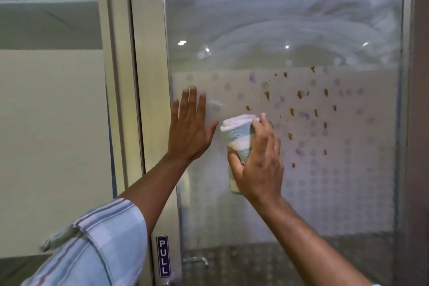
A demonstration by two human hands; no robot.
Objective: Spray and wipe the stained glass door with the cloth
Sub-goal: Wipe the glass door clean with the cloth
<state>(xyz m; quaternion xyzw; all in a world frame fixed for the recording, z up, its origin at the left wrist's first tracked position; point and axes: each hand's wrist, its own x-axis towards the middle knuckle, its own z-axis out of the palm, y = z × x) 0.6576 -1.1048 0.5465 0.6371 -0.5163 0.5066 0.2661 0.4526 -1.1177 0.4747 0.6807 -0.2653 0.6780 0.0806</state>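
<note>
Striped sleeve [92,244] low at seven o'clock, closest to us. Left hand [189,127] is released, palm flat on the glass door [278,30], bracing near the frame. Right hand [257,165] is grasping the folded striped cloth [236,134], pressed to the pane dead centre. Brown stains [299,94] scatter toward two o'clock of the cloth, untouched. PULL sign [163,256] at six o'clock. Risk here: the cloth could smear the brown spots across the frosted dots rather than lift them, and leaning hard may swing the door.
</note>
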